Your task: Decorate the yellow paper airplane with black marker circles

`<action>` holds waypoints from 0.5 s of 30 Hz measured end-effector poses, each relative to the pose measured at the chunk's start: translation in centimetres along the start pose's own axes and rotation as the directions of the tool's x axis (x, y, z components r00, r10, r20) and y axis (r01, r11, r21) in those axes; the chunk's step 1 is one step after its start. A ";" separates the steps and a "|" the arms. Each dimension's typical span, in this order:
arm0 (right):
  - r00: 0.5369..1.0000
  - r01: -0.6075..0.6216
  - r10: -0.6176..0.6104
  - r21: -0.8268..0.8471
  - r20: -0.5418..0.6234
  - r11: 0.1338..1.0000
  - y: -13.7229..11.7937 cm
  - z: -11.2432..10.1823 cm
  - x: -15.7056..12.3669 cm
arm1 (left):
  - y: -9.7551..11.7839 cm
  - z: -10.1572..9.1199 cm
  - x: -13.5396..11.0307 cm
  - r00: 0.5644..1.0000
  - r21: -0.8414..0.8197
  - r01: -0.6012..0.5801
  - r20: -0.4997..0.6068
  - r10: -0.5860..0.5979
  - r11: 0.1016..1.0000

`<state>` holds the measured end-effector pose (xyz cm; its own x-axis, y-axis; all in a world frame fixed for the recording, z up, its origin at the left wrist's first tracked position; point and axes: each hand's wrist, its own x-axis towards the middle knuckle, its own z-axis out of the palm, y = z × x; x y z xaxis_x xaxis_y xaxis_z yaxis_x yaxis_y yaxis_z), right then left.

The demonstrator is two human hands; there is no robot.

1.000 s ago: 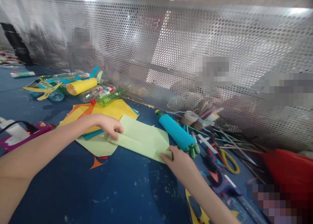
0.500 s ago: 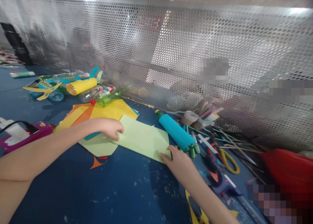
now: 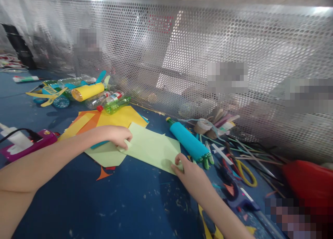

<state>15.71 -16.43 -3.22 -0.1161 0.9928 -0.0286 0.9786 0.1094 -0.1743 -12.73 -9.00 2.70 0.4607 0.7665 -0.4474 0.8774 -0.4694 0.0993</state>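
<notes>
A sheet of pale green paper (image 3: 151, 145), seemingly folded, lies before me on the blue table. My left hand (image 3: 121, 137) grips its left end, thumb below and fingers curled. At the lower right corner my right hand (image 3: 186, 167) pinches the edge, its index finger bent. Under the left end are another pale green piece (image 3: 109, 157) and a stack of yellow paper (image 3: 117, 117) with orange paper (image 3: 87, 122). Just beyond my right hand lies a green bottle wrapped in blue paper (image 3: 189, 140).
Several plastic bottles and paper-covered models (image 3: 88, 92) lie at the back left, near a purple power strip (image 3: 47, 138). On the right are yellow-handled scissors (image 3: 246, 173), a dark blue glue gun (image 3: 240, 199), sticks and scraps. A perforated metal screen (image 3: 125, 48) runs along the back.
My right index finger has bent more and lifted slightly at the paper's corner. My left hand and the sheet stay in place; the view has shifted a little.
</notes>
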 end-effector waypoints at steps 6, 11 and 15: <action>1.000 0.013 -0.013 0.013 0.011 1.000 0.0 -0.1 0.1 | -0.6 0.0 0.2 0.999 -0.085 0.010 0.031 -0.008 0.996; 1.000 0.019 -0.019 0.029 -0.006 0.999 0.1 0.0 0.1 | -1.0 0.3 0.5 0.999 -0.108 0.028 0.023 -0.026 0.994; 1.000 0.021 -0.021 0.016 0.017 1.000 -0.1 -0.2 0.1 | -1.1 0.3 0.6 0.998 -0.045 0.070 0.010 -0.069 0.997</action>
<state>15.60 -16.35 -3.03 -0.1395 0.9893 -0.0418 0.9731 0.1291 -0.1908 -13.43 -8.21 2.05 0.3973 0.7927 -0.4624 0.9125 -0.3945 0.1078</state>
